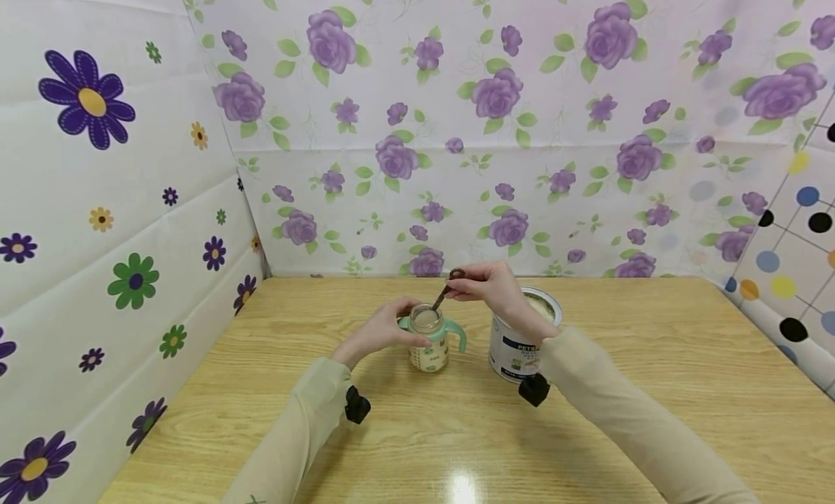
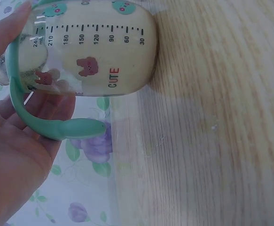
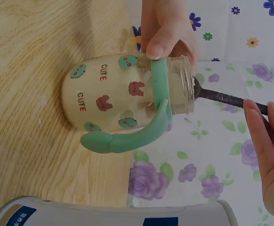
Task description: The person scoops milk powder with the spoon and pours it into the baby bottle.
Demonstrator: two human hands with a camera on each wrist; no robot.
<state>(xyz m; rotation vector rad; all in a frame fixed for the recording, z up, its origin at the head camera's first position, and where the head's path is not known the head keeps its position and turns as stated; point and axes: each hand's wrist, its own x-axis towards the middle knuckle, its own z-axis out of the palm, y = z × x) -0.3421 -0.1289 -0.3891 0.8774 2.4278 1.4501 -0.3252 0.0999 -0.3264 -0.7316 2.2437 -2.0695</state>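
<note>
A clear baby bottle [image 1: 428, 355] with green handles stands upright on the table, its mouth uncovered and a pale, milky liquid inside. My left hand [image 1: 386, 328] grips it around the neck, thumb on the near side. Between the fingertips of my right hand [image 1: 485, 286] is a dark spoon [image 3: 221, 97], pinched by its handle. The spoon's lower end dips into the bottle mouth, so its bowl is mostly hidden. Printed bears, "CUTE" and a measuring scale mark the bottle [image 2: 94, 52] in the left wrist view.
Right of the bottle stands an open white tin [image 1: 507, 352] of pale powder, partly behind my right wrist. The wooden table [image 1: 626, 344] runs back to a flowered cloth wall [image 1: 457, 178], with another patterned sheet [image 1: 130, 199] along the left.
</note>
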